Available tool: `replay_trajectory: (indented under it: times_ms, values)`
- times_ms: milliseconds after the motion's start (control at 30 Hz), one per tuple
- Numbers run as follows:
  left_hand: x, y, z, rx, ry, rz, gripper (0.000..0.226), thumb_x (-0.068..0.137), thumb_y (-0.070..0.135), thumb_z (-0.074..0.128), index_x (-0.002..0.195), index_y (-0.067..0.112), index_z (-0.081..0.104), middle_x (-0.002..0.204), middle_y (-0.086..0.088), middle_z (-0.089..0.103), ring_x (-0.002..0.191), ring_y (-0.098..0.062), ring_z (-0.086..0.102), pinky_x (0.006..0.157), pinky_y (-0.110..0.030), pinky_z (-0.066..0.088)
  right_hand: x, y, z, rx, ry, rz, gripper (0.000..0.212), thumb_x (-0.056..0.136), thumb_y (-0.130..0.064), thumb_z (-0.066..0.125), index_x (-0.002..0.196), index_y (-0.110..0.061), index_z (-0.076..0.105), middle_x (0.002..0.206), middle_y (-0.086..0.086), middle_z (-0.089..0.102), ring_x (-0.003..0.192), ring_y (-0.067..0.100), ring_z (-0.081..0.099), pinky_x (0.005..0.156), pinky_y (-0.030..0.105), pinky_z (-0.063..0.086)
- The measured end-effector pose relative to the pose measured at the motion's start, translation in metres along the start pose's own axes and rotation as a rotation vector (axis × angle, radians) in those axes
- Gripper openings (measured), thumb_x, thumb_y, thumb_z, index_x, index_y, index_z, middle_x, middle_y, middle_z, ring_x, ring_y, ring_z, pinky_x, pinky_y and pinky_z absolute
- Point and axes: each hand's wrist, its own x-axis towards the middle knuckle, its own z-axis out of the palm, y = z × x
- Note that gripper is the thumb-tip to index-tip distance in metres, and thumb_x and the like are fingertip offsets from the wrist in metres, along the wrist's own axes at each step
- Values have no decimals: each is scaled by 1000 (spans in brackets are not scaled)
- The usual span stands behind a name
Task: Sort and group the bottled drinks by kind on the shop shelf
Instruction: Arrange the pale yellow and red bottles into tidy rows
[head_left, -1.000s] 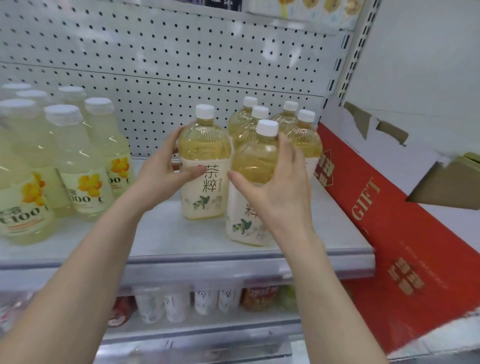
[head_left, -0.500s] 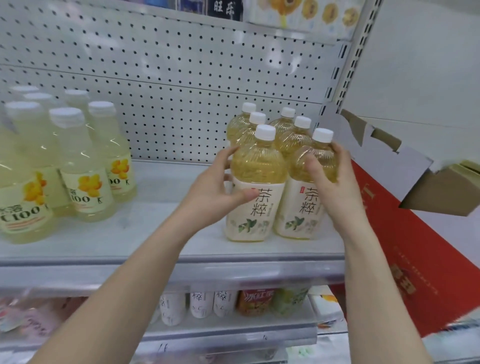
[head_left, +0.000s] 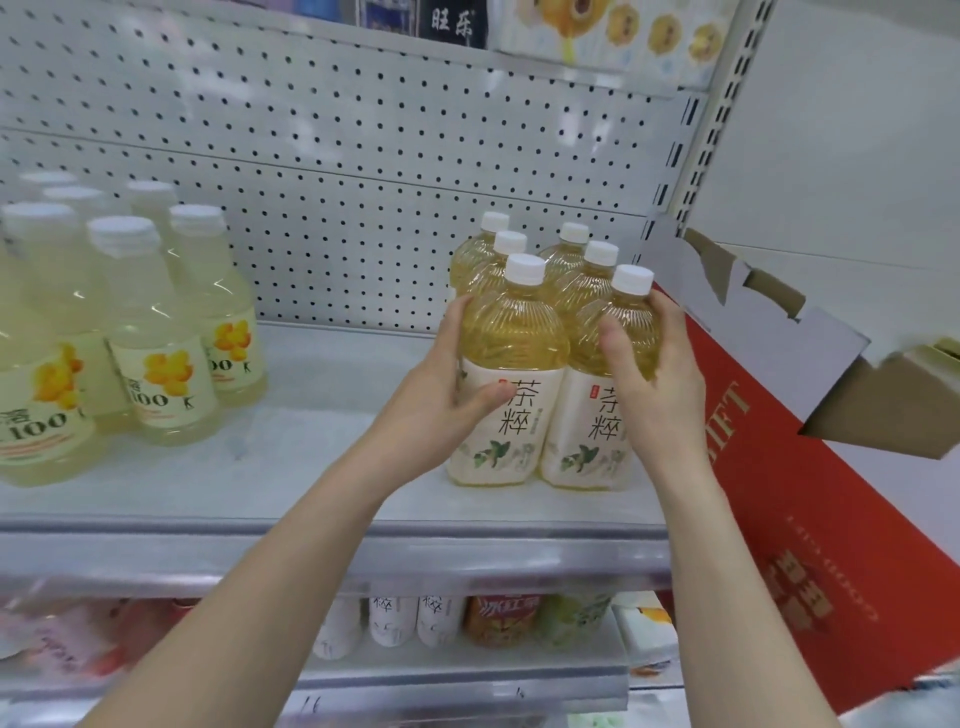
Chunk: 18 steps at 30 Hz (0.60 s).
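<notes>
I now have the two front tea bottles side by side at the right end of the shelf (head_left: 311, 467), where a second ago they sat staggered nearer the middle, away from their own kind. My left hand (head_left: 447, 395) grips the left tea bottle (head_left: 511, 374), fingers curled round its far side and thumb laid across the label. My right hand (head_left: 654, 384) grips the right tea bottle (head_left: 587, 441), thumb on its amber shoulder and fingers wrapped round the side next to the red gift box (head_left: 810, 519). Both bottles stand upright with their bases on the shelf, touching or nearly touching each other, just in front of the four rear tea bottles (head_left: 571, 249), so the teas now read as two rows running front to back. The pale lemon drinks (head_left: 156, 353) stay grouped at the far left, well apart, with bare shelf between the two kinds. I judge the tea group on this shelf is as good as sorted; what remains is to let go without tipping either bottle, and perhaps square the labels to the front. The red box sits close on the right, so I would draw that hand back carefully.
</notes>
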Motion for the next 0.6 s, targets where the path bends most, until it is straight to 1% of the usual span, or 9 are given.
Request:
replay_trajectory:
  times_ms: [100, 167, 233, 333, 433, 467, 500, 533, 600]
  values:
    - [1, -1, 0, 3, -10, -9, 89, 90, 43, 65, 154, 48, 3, 142, 15, 56, 122, -8, 60, 108, -42, 46, -2, 3, 5, 5, 50, -1, 65, 93, -69, 49, 149, -36, 41, 144, -14, 51, 128, 2, 43, 102, 30, 32]
    - [2, -2, 0, 6, 8, -2, 89, 86, 49, 63, 152, 51, 4, 143, 15, 56, 124, -8, 59, 109, -41, 46, -2, 4, 9, 6, 82, -6, 66, 92, -72, 48, 147, -37, 42, 138, -15, 52, 127, 5, 45, 102, 32, 32]
    - [4, -3, -1, -4, 16, 2, 88, 87, 48, 64, 152, 49, 6, 146, 12, 54, 127, -11, 57, 109, -42, 46, -2, 4, 12, -5, 96, -9, 65, 92, -72, 47, 147, -36, 42, 134, -16, 50, 125, 6, 44, 102, 33, 32]
    - [4, -3, -5, -1, 18, -1, 90, 88, 44, 69, 152, 49, 8, 143, 15, 54, 128, -14, 57, 107, -44, 48, -3, 0, 13, -38, 89, -13, 66, 95, -68, 47, 150, -31, 41, 146, -6, 52, 130, 11, 44, 106, 37, 32]
    - [-2, -4, -14, 110, 26, 26, 95, 85, 50, 72, 157, 43, 10, 153, 8, 47, 135, -18, 51, 108, -40, 46, -8, -13, 15, -100, 110, 9, 61, 101, -55, 51, 151, -22, 40, 152, 5, 46, 140, 20, 41, 110, 37, 31]
    - [-7, -5, -20, 181, 31, 46, 93, 87, 51, 71, 158, 39, 12, 157, 7, 43, 138, -18, 47, 110, -38, 43, -12, -21, 18, -154, 153, 15, 59, 102, -50, 52, 151, -18, 41, 152, 10, 44, 141, 24, 40, 112, 37, 31]
    - [-13, -6, -26, 249, 44, 77, 89, 89, 51, 69, 159, 34, 17, 159, 6, 39, 141, -17, 42, 112, -36, 39, -19, -30, 22, -213, 231, 0, 58, 102, -44, 53, 149, -14, 41, 151, 14, 42, 141, 27, 39, 113, 38, 31]
    - [-22, -8, -36, 302, 71, 119, 82, 91, 49, 67, 158, 29, 24, 159, 6, 39, 142, -15, 40, 113, -34, 35, -27, -42, 29, -260, 336, -53, 56, 101, -36, 55, 147, -10, 42, 148, 18, 42, 139, 31, 40, 114, 39, 32]
    - [-42, -13, -60, 350, 178, 216, 64, 93, 39, 67, 150, 21, 44, 152, 2, 49, 137, -15, 45, 111, -32, 36, -46, -69, 51, -283, 514, -226, 49, 98, -23, 56, 142, -4, 46, 144, 22, 45, 135, 35, 42, 114, 38, 34]
